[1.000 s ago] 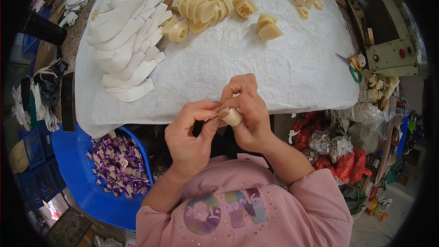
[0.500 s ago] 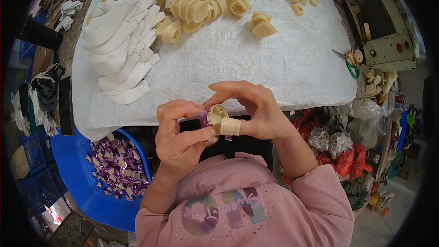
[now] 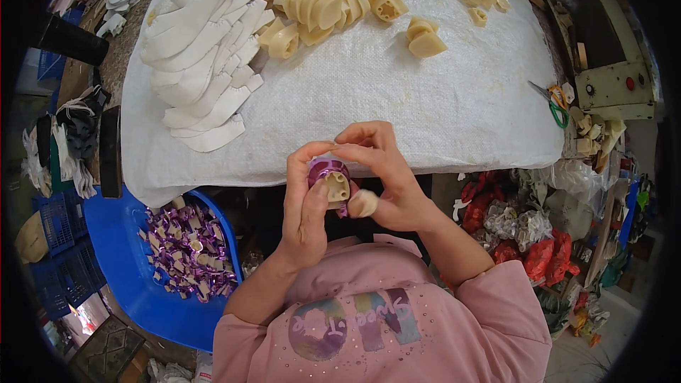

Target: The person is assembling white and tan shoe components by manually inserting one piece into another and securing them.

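Observation:
A small cream plastic shoe heel (image 3: 338,186), with shiny purple covering wrapped around its outer side, is held between my two hands just off the table's near edge. Its hollow ribbed end faces up toward me. My left hand (image 3: 303,206) grips it, thumb across the near side and fingers around the left. From the right, my right hand (image 3: 397,188) has its fingertips at the heel's far edge and its thumb, wrapped in beige tape (image 3: 363,203), against the near right side. A bit of purple material pokes out below, beside that thumb.
Bare cream heels (image 3: 312,7) and a fanned stack of white curved pieces (image 3: 206,64) lie on the white woven sheet (image 3: 397,106). Scissors (image 3: 553,101) rest at its right edge. Down left, a blue tub (image 3: 135,276) contains purple-covered pieces (image 3: 191,248). Red bags (image 3: 546,259) stand at right.
The heel has turned in my hands, showing more purple on its far side. My left thumb has moved upright onto it, and both hands have shifted slightly. The whole view has shifted a little.

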### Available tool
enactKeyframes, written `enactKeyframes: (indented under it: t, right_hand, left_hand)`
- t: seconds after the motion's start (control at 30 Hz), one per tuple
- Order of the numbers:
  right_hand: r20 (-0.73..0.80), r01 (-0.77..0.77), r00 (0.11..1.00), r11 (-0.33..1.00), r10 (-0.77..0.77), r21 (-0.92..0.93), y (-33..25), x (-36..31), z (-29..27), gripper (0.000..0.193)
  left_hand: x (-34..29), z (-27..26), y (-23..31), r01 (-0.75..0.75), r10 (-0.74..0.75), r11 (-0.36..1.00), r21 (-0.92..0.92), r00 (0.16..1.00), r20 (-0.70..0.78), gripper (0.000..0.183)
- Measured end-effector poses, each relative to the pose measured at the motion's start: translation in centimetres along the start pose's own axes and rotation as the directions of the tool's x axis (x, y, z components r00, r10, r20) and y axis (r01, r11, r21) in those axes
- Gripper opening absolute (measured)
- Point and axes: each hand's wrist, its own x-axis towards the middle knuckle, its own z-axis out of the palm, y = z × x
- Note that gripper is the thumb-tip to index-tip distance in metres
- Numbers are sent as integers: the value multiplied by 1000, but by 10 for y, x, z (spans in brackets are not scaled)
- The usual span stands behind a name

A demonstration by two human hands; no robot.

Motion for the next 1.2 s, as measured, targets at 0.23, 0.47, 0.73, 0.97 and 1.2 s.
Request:
enactKeyframes:
  t: [0.23,0.47,0.73,0.97,1.2]
  right_hand:
    - [436,-664,733,411,522,625,-15,15,-7,22]
    - [399,-582,813,585,424,565,-18,2,2,19]
    - [91,-340,934,782,345,522,-18,-11,31,32]
    - [-1,-174,982,915,187,363,-12,-10,30,33]
    - [134,-473,867,708,480,525,-19,-6,20,36]
  left_hand:
    - [0,10,-7,-166,166,986,-1,985,47,71]
    - [-5,16,1,-272,300,900,342,953,-30,69]
    - [7,16,-1,-302,372,910,285,898,-234,44]
    - [4,20,-7,-278,306,949,152,927,-215,39]
    - [7,11,0,-130,104,954,-269,989,-109,55]
